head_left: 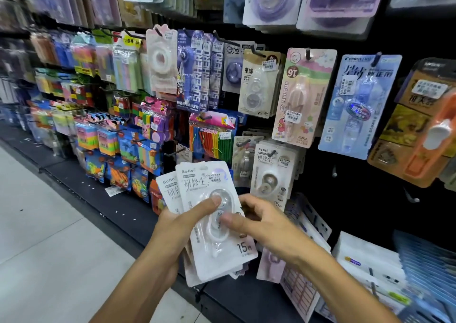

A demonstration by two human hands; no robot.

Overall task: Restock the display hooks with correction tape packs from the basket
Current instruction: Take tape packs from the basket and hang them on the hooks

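I hold a fanned stack of white BoBo correction tape packs in front of the display wall. My left hand grips the stack from below, thumb lying across the front pack's clear blister. My right hand pinches the front pack at its right edge, thumb on the blister. Matching white packs hang on a display hook just above and right of my hands. No basket is in view.
The black pegboard wall holds many hooks with other packs: a pink My Melody pack, a blue pack, Superhero packs. Bare hooks stick out at right. White boxes sit low right. Pale floor tiles lie left.
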